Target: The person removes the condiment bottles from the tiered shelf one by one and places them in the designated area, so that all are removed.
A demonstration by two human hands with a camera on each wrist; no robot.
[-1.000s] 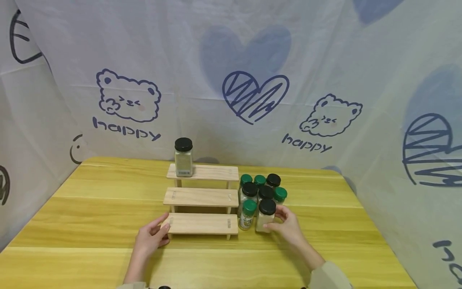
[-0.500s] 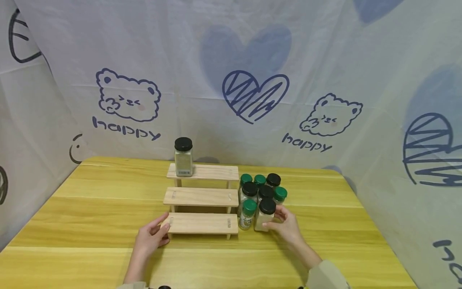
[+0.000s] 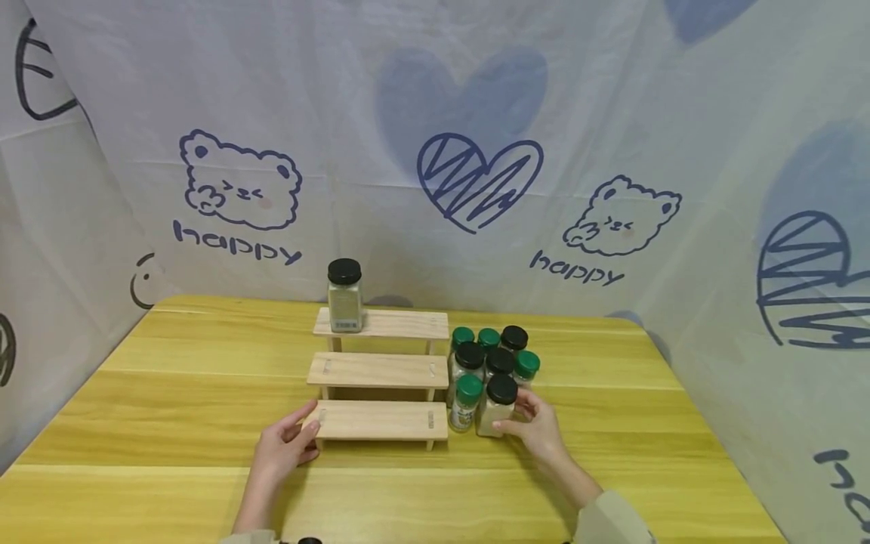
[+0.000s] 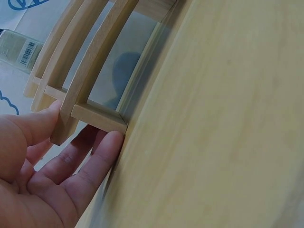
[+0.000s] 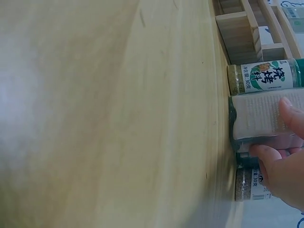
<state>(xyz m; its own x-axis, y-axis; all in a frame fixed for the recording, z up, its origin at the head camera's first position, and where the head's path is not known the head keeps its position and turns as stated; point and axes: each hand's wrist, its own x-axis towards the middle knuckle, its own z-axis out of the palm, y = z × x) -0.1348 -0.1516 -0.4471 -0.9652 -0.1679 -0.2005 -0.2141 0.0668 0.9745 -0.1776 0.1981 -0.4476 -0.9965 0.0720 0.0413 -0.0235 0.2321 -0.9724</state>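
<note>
My left hand [image 3: 280, 452] grips the left end of the lowest step of a three-step wooden rack [image 3: 381, 420]. In the left wrist view its thumb lies on the board and fingertips touch the short leg [image 4: 99, 117]. My right hand [image 3: 541, 432] holds a square spice jar [image 3: 492, 417] with a black lid and pale contents, thumb and fingers on its sides. That jar stands upright at the front of a cluster, close beside a green-capped spice bottle [image 5: 266, 77]. Another black-lidded jar [image 3: 345, 302] stands on the left of the top step.
Several more jars and bottles with black lids [image 3: 501, 361] or green caps [image 3: 526, 364] crowd the rack's right side. The wooden table [image 3: 170, 393] ends at a printed cloth [image 3: 367, 211] hanging behind.
My right hand has shifted slightly left with the black-lidded jar, closer to the green-capped bottle. The left hand and the rack hold their place.
</note>
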